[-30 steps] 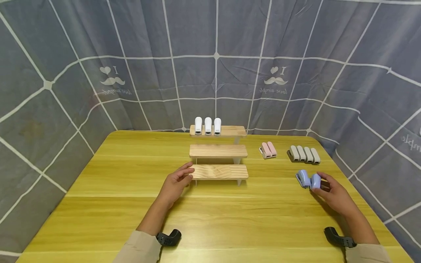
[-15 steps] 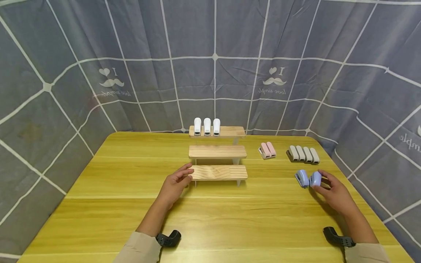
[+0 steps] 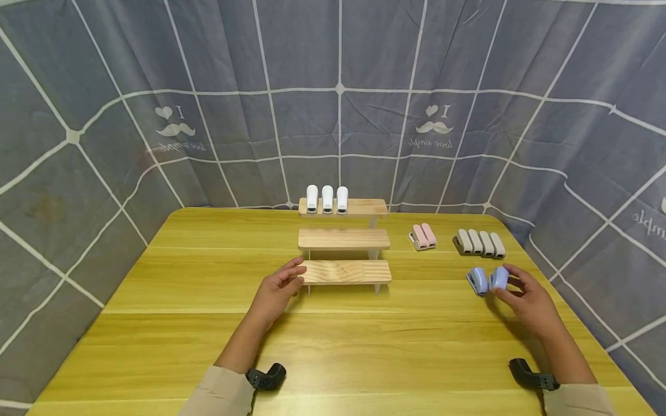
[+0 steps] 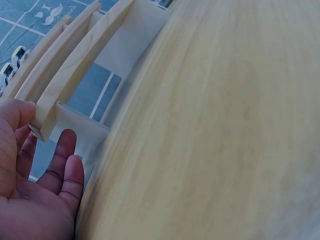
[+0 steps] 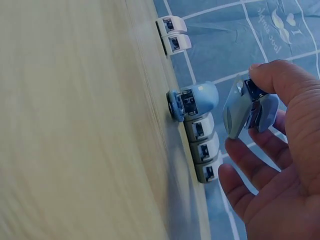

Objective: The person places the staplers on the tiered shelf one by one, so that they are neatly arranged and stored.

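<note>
My right hand (image 3: 531,300) pinches a small blue stapler (image 3: 499,278) between thumb and fingers; in the right wrist view this stapler (image 5: 240,107) is tilted and raised off the table. Just left of it, a second blue stapler (image 3: 478,280) stands on the table. At the three-tier wooden display stand (image 3: 346,271), my left hand (image 3: 278,292) grips the left end of the lowest shelf. The left wrist view has the thumb against that shelf end (image 4: 47,117), with the other fingers bent below it. Three white staplers (image 3: 327,199) stand on the top shelf, towards its left.
Two pink staplers (image 3: 423,237) sit right of the stand. Several grey-white staplers (image 3: 480,244) form a row behind the blue ones. A grey checked curtain (image 3: 234,127) surrounds the back and sides of the wooden table (image 3: 333,346).
My right hand has lifted the blue stapler slightly, and it has moved a little away from me. My left hand has stayed at the lowest shelf.
</note>
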A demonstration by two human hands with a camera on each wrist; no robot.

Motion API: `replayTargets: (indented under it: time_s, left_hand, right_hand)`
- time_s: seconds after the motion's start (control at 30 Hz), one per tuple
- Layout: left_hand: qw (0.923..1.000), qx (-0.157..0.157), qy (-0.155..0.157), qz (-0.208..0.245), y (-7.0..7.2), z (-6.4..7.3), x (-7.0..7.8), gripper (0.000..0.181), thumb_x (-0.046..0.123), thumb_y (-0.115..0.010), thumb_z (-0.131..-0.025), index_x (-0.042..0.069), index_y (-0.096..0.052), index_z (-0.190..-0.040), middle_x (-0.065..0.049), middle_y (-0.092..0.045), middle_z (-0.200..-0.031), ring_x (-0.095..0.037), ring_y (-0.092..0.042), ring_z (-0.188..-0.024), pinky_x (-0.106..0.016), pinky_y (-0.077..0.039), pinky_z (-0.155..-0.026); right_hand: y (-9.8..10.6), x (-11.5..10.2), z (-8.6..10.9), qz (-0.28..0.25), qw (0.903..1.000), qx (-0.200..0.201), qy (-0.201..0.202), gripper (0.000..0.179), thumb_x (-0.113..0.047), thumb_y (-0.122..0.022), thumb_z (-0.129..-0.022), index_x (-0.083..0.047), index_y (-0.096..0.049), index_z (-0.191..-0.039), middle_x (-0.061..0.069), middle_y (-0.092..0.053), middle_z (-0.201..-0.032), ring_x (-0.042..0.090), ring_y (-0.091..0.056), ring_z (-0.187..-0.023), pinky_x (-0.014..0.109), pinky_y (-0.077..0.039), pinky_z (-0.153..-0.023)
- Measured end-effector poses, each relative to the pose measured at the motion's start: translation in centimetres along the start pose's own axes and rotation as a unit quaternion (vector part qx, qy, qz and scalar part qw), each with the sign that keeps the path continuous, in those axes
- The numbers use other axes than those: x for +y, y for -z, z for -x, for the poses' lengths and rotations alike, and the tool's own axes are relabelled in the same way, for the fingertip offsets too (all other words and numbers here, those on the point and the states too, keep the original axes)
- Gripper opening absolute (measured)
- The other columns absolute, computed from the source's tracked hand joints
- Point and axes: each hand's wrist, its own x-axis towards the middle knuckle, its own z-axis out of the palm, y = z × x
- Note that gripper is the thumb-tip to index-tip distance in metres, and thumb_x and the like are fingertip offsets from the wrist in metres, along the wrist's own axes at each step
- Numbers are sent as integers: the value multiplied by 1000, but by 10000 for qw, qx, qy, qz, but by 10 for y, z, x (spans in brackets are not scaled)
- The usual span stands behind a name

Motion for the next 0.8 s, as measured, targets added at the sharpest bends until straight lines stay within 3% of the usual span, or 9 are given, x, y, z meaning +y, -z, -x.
replayTargets:
  time_s: [0.2, 0.37, 0.8]
  left_hand:
    - [10000, -13, 20, -9, 0, 0, 0, 29, 11, -60, -100, 4, -66, -127, 7, -47, -149, -18, -46, -135, -21, -48, -89]
    - [10000, 9, 61, -41, 1, 1, 1, 29, 12, -60, -100, 5, -66, -128, 7, -47, -149, -19, -46, -134, -23, -49, -89]
    - [10000, -17, 48, -10, 0, 1, 2, 30, 11, -60, -100, 5, -66, -128, 7, -46, -150, -19, -45, -136, -23, -48, -90]
  right_hand:
    - [-3, -7, -1, -86, 9996, 29, 285, 67, -15, -71, -94, 12, -36, -145, 31, -43, -138, 12, -53, -111, 1, -39, -77]
    - [-4, -17, -2, -255, 9977, 30, 620, 64, -7, -72, -91, 13, -39, -142, 30, -44, -135, -18, -39, -103, 4, -41, -78]
    - [-13, -36, -5, -136, 9910, 49, 1331, 61, 7, -77, -80, 11, -50, -135, 26, -53, -127, -17, -43, -105, 8, -44, -78]
